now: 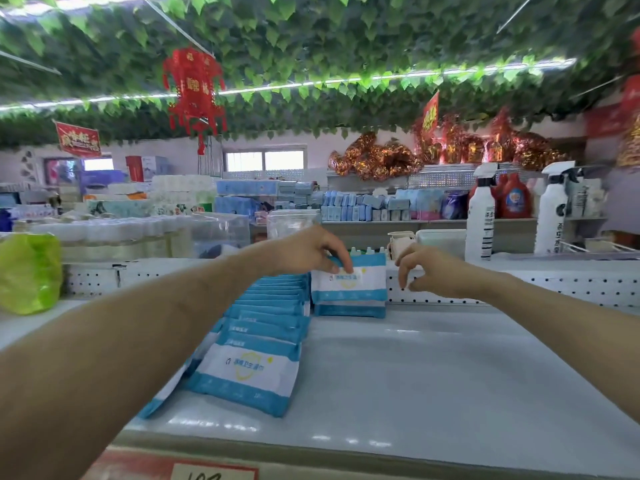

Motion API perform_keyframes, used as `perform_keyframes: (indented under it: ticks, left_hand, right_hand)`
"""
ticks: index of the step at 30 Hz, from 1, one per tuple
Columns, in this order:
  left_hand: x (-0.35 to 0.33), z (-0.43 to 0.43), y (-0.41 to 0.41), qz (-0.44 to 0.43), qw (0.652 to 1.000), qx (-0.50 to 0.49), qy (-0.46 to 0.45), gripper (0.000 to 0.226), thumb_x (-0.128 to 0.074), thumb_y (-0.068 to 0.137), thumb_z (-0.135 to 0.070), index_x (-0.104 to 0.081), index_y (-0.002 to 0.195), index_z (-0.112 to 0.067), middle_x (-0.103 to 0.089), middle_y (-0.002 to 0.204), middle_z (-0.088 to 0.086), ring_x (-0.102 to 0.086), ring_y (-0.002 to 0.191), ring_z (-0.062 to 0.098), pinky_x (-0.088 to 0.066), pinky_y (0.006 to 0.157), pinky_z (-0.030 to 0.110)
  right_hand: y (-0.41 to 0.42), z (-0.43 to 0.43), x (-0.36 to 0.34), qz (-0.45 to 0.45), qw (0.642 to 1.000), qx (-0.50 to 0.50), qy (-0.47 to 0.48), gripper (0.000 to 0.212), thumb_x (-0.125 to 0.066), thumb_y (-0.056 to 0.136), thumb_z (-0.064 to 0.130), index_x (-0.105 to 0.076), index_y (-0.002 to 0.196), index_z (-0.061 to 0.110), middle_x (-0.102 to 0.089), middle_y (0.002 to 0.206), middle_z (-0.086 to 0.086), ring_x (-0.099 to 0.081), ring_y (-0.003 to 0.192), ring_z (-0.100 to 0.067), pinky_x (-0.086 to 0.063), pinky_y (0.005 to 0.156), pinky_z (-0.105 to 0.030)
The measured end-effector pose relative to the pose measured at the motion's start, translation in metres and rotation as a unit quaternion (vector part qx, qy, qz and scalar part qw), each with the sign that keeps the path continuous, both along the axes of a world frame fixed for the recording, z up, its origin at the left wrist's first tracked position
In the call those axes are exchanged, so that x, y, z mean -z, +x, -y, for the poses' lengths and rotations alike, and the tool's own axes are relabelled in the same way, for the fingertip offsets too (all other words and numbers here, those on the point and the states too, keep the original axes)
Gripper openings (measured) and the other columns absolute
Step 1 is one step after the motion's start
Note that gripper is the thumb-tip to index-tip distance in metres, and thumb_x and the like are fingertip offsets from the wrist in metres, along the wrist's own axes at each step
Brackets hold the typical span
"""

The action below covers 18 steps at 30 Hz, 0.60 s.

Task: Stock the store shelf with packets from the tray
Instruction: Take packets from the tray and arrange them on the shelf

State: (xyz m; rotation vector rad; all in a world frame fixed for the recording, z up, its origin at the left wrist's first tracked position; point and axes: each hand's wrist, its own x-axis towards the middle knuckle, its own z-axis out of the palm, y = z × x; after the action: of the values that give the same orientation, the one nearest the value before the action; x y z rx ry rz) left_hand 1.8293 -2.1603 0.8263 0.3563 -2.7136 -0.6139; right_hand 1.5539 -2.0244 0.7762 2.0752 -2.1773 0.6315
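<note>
Head view: my left hand (304,249) pinches the top edge of a blue-and-white packet (349,292) standing upright at the far side of the shelf (433,375), against the pegboard back (519,285). My right hand (426,268) hovers just right of it, fingers loosely curled, holding nothing. A row of packets (263,327) runs from near to far on the left.

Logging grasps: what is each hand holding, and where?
Left hand pinches the upright packet by its top edge. Right hand holds nothing, beside it.
</note>
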Motion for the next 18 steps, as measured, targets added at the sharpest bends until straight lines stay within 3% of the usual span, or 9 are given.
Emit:
perform_keyframes:
  ticks: [3,9,12,16,18]
  left_hand:
    - [0.021,0.005,-0.017,0.019,1.0,-0.003,-0.004,0.023,-0.073,0.093,-0.001,-0.082,0.097,-0.022,-0.076,0.111,-0.011,-0.068,0.107,0.003,-0.049,0.105,0.027]
    - [0.046,0.018,-0.026,0.018,0.999,-0.03,-0.005,0.021,-0.073,0.094,-0.002,-0.083,0.093,-0.021,-0.077,0.104,-0.007,-0.069,0.098,0.007,-0.056,0.101,0.033]
    - [0.045,0.019,-0.027,0.024,0.998,-0.027,-0.052,0.022,-0.075,0.092,-0.003,-0.083,0.091,-0.024,-0.073,0.107,-0.003,-0.066,0.099,0.012,-0.056,0.097,0.029]
    - [0.043,0.016,-0.02,0.017,0.995,-0.022,-0.097,0.024,-0.077,0.089,-0.001,-0.082,0.09,-0.025,-0.063,0.108,-0.007,-0.058,0.1,0.006,-0.05,0.087,0.01]
    - [0.038,0.016,-0.007,0.005,0.994,-0.035,-0.104,0.026,-0.074,0.089,0.002,-0.083,0.09,-0.022,-0.062,0.109,-0.006,-0.055,0.099,0.007,-0.047,0.086,0.013]
  right_hand:
    - [-0.016,-0.02,0.004,0.0,1.0,0.006,0.005,0.032,-0.083,0.083,0.01,-0.073,0.076,0.041,-0.057,0.118,0.018,-0.056,0.109,-0.005,-0.043,0.086,-0.02]
    - [-0.031,-0.042,0.008,-0.007,1.0,0.019,0.004,0.035,-0.08,0.084,0.014,-0.073,0.082,0.049,-0.062,0.111,0.022,-0.057,0.103,-0.001,-0.052,0.089,-0.032]
    - [-0.03,-0.048,0.009,-0.004,1.0,0.025,0.003,0.033,-0.079,0.085,0.015,-0.073,0.082,0.047,-0.063,0.111,0.02,-0.058,0.104,-0.003,-0.052,0.09,-0.035]
    - [-0.013,-0.046,0.002,0.005,0.999,0.029,-0.013,0.028,-0.079,0.087,0.012,-0.075,0.078,0.039,-0.064,0.112,0.016,-0.059,0.104,-0.007,-0.052,0.092,-0.035]
    - [0.003,-0.041,-0.006,-0.001,1.0,0.027,-0.013,0.026,-0.08,0.087,0.012,-0.075,0.083,0.037,-0.063,0.115,0.013,-0.058,0.106,-0.008,-0.052,0.094,-0.036]
